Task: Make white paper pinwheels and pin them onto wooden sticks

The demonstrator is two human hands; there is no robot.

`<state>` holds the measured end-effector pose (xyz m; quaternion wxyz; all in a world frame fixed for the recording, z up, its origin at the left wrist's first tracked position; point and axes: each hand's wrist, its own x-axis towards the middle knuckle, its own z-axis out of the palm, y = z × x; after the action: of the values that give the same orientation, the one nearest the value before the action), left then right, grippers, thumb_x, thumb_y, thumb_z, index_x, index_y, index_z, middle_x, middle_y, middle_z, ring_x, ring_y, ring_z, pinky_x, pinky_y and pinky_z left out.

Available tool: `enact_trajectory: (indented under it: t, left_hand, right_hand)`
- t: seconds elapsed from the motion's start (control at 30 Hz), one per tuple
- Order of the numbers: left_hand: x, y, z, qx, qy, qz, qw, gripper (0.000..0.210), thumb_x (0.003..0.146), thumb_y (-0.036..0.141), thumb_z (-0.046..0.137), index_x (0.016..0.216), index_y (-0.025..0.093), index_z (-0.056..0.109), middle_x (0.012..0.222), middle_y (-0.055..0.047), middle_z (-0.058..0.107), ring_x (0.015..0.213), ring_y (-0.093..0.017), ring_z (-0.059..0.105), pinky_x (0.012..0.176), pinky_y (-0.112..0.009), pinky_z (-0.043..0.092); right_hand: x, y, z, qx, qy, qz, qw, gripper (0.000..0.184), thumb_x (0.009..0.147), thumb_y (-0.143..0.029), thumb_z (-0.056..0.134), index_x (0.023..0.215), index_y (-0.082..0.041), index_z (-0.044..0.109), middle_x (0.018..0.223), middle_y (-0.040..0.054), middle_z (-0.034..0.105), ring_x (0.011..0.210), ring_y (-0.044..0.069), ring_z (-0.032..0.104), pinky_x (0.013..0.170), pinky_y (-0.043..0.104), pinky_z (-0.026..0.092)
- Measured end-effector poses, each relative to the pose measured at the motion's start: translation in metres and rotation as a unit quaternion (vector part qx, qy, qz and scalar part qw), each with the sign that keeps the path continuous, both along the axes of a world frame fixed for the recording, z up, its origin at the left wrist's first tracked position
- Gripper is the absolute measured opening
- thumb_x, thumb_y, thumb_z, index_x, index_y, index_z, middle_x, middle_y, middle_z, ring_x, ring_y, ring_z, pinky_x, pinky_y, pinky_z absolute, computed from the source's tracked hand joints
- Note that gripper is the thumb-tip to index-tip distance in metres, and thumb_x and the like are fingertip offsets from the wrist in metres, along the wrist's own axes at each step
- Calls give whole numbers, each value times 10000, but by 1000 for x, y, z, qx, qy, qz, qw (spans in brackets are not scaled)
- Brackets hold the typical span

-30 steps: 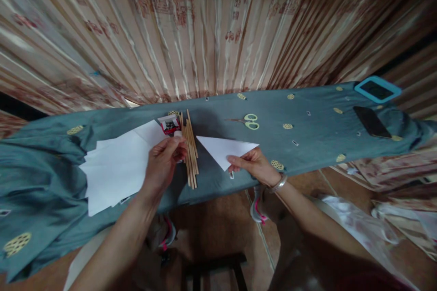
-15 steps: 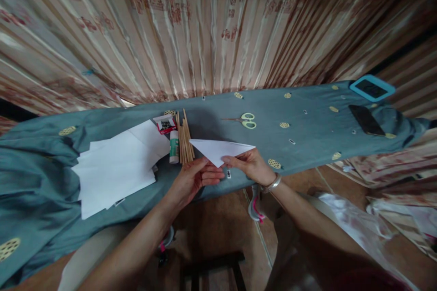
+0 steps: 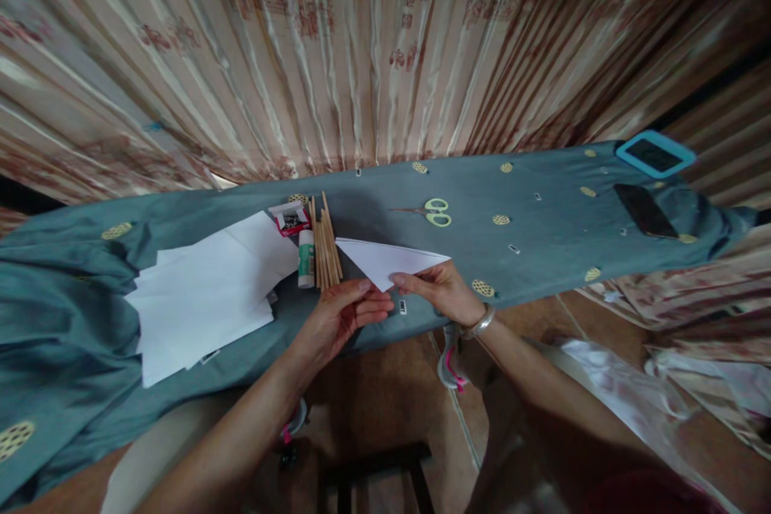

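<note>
A white sheet of paper folded into a triangle (image 3: 391, 259) is held over the table edge, its point turned down toward me. My right hand (image 3: 449, 289), with a silver bangle at the wrist, pinches it near the lower right side between thumb and fingers. Just below and left of that point is my left hand (image 3: 349, 312), palm up, thumb and fingers apart, with nothing in it. Left of the folded paper lie a bundle of thin wooden sticks (image 3: 327, 253), a green and white glue stick (image 3: 306, 259) and a small red box (image 3: 290, 219) of dark little pieces.
Loose white paper sheets (image 3: 205, 297) are spread on the left of the table, over a green patterned cloth (image 3: 560, 217). Green-handled scissors (image 3: 434, 212) lie beyond the folded paper. A dark phone (image 3: 644, 210) and a blue-framed device (image 3: 656, 154) sit at the far right. A curtain hangs behind.
The left end of the folded paper has tipped up slightly. My left hand has come away from the paper's edge, while my right hand keeps its pinch.
</note>
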<state>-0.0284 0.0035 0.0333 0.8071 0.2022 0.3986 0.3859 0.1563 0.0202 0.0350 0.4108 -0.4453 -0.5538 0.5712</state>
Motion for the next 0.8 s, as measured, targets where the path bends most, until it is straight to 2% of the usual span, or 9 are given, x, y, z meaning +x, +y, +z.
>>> enact_trajectory:
  t: [0.2,0.3,0.47,0.8]
  left_hand:
    - [2,-1,-4,5,38,13,999,192,633,195,834,715,72,711,662,-75,732,549,-120,675,565,-183,557]
    - [2,-1,-5,19,43,25,999,241,597,236,865,691,74,712,640,-68,728,530,-114,665,547,-173,552]
    - [2,-2,-1,11,17,15,1000,282,719,348,789,730,74,721,683,-87,737,591,-133,693,605,-195,576]
    - [2,-2,2,-16,6,5,1000,300,839,328,674,688,71,713,670,-97,733,563,-135,694,559,-191,577]
  right_hand:
    - [-3,-1,2,20,-31,9,999,335,711,-490,728,597,-177,704,662,22,712,604,124,608,595,254,515]
    - [-4,-1,1,16,-35,8,999,335,708,-496,728,612,-176,712,656,23,713,590,124,602,579,254,514]
    - [-2,-1,1,21,-11,7,1000,298,713,-461,733,625,-176,713,679,32,727,612,127,618,602,253,527]
    - [-1,-1,5,3,-10,20,1000,344,690,-486,747,567,-174,671,694,39,721,622,130,616,599,259,540]
